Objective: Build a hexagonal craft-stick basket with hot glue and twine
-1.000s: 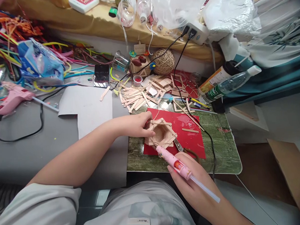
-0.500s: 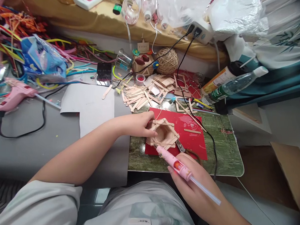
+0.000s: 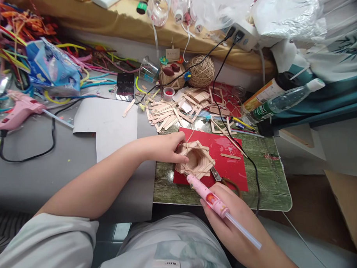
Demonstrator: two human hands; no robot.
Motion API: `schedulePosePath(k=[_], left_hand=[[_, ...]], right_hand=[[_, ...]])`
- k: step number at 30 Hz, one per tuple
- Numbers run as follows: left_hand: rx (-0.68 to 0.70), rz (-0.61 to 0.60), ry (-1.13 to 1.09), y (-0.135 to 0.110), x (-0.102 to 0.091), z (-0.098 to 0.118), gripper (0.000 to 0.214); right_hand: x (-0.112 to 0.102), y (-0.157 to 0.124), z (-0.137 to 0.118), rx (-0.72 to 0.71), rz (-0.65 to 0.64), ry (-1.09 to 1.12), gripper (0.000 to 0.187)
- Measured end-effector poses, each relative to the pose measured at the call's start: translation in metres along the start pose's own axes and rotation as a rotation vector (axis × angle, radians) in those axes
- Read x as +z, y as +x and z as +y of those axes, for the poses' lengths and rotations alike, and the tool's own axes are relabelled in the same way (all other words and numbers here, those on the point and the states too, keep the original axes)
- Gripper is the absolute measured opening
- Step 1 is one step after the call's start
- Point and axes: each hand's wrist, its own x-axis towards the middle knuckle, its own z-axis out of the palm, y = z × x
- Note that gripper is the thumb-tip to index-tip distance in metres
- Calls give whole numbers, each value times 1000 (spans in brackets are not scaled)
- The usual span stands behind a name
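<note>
A basket of stacked popsicle sticks (image 3: pixel 207 164) sits on a red sheet (image 3: pixel 237 179), with twine running along its side. My left hand (image 3: pixel 170 148) grips its left rim, the thumb over the top edge and the other fingers partly hidden behind. In my right hand (image 3: pixel 228 206) is a pink hot glue gun (image 3: pixel 202 188) with a clear glue stick coming out of its back end. The nozzle is at the basket's near lower-left side; whether it touches, I cannot tell. Scissors (image 3: pixel 218 175) lie partly beside the basket, close to the right hand.
Behind the basket is a pile of popsicle sticks (image 3: pixel 166 113), with a twine ball (image 3: pixel 201 70) beyond. A black cable (image 3: pixel 251 162) crosses the right side. A bottle (image 3: pixel 282 101) leans at the right. Another pink glue gun (image 3: pixel 18 110) and a phone (image 3: pixel 125 87) lie left.
The view has shifted very slightly. Both hands keep their places on the basket and the glue gun, with no clear movement between them.
</note>
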Motion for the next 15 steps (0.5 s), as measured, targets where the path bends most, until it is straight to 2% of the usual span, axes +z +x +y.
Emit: schedulePosePath(k=[9,15], left_hand=[[-20,-3,15,0,-1,2,59],[-9,1,-9,0,0,0,61]], right_hand=[[-2,-1,0,-24,-3,-5,22],[-3,3,0,-11,-49,-19,22]])
